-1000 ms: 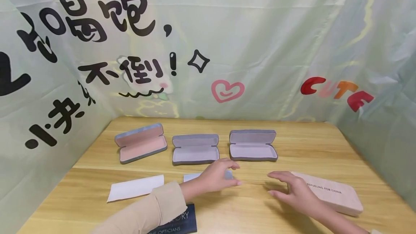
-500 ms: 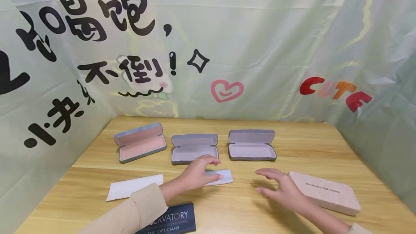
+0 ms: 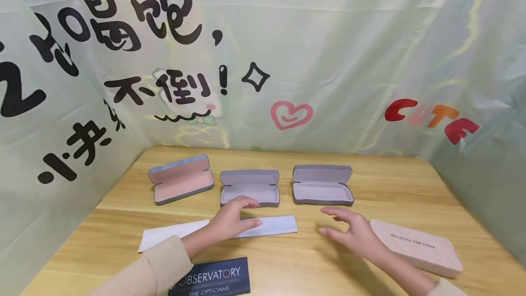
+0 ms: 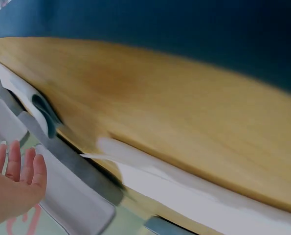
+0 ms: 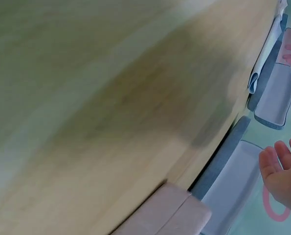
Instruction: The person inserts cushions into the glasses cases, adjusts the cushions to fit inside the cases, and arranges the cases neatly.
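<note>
- Light blue cloth (image 3: 273, 225), folded to a strip: lies on the wooden table (image 3: 296, 268), just in front of the middle case (image 3: 249, 190).
- Left hand (image 3: 228, 220): in front of the middle case, above the cloth's left end; thumb and fingers wide apart, holding only air; contact with the cloth cannot be told.
- Right hand (image 3: 349, 232): forward and right of the middle case; thumb and fingers wide apart, likewise holding only air.
- Middle case: open, pale lilac lining, lid at rear.
- Pink-lined case (image 3: 183, 182): open, left of the middle case, set askew.
- Right-hand case (image 3: 323, 188): open, lilac lining, just right of the middle case.
- Closed pink case (image 3: 417, 243), lettered "REFUELING FOR CHINA": well right of the middle case, slightly forward.
- White cloth (image 3: 172, 232): front-left of the middle case.
- Navy cloth (image 3: 215, 277), lettered "OBSERVATORY / THE OPTICIANS": farther forward of the middle case, slightly left.
</note>
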The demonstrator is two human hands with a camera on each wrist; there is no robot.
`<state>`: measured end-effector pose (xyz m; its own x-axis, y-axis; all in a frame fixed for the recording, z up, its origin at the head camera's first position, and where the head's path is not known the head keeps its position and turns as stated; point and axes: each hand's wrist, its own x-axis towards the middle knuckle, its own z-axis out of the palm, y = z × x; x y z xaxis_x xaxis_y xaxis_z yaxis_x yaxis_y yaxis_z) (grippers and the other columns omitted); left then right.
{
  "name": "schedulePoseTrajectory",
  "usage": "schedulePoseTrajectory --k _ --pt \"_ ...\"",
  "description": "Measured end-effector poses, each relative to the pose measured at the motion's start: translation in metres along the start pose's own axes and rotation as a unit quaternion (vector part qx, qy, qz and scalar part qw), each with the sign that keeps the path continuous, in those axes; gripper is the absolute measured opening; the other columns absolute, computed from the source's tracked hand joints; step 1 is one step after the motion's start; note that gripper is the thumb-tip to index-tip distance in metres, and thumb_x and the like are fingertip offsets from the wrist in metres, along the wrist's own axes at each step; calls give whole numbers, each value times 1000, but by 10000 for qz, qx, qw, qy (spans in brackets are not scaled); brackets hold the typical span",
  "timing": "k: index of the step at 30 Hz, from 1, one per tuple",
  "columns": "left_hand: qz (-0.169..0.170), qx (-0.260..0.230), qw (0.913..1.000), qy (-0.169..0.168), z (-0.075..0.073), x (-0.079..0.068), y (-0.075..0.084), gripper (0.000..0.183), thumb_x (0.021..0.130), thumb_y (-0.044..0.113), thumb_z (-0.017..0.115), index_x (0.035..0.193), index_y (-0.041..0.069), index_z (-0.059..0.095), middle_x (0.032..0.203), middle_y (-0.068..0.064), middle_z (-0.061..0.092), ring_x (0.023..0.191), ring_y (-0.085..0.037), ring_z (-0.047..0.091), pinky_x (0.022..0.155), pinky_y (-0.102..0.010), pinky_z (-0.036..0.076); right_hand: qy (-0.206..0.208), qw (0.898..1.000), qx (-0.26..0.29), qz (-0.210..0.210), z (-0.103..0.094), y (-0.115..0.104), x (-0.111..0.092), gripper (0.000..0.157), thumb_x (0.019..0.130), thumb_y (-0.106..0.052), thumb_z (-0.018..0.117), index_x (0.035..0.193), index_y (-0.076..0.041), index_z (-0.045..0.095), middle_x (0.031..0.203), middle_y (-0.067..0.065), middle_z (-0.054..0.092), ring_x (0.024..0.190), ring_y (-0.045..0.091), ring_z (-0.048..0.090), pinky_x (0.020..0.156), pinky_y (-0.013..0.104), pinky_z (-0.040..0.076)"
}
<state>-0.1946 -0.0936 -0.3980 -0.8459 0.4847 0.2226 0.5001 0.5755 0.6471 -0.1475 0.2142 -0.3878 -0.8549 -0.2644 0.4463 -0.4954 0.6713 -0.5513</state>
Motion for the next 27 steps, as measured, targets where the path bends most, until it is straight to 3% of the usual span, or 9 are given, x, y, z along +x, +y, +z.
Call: schedulePoseTrajectory --k 10,15,20,27 --pt "-376 29 9993 -6 -9 -19 -19 39 80 25 72 111 2 62 105 -8 65 99 -22 61 87 -40 49 -411 9962 716 263 12 -9 15 38 77 -16 75 109 1 65 106 13 68 95 24 64 82 35 52" --pt "-612 -136 9979 143 -11 -24 -24 38 80 24 72 109 2 63 104 -8 65 99 -22 61 87 -40 49 -600 9844 1473 753 19 -10 24 37 80 -12 71 110 8 62 108 22 65 98 26 62 83 32 52" --pt "-776 -135 9964 309 -11 -26 -25 36 79 23 72 108 3 64 104 -7 65 99 -22 61 87 -39 49 -797 9709 1888 1239 27 -9 31 37 82 -11 69 111 10 60 111 26 62 96 31 63 78 22 52" --pt "-950 -184 9949 289 -9 -26 -24 36 79 20 72 106 0 63 105 -12 66 100 -27 62 87 -41 49 -1032 9674 1977 1200 43 -6 38 33 83 -8 67 108 13 60 109 27 63 99 37 60 79 25 52"
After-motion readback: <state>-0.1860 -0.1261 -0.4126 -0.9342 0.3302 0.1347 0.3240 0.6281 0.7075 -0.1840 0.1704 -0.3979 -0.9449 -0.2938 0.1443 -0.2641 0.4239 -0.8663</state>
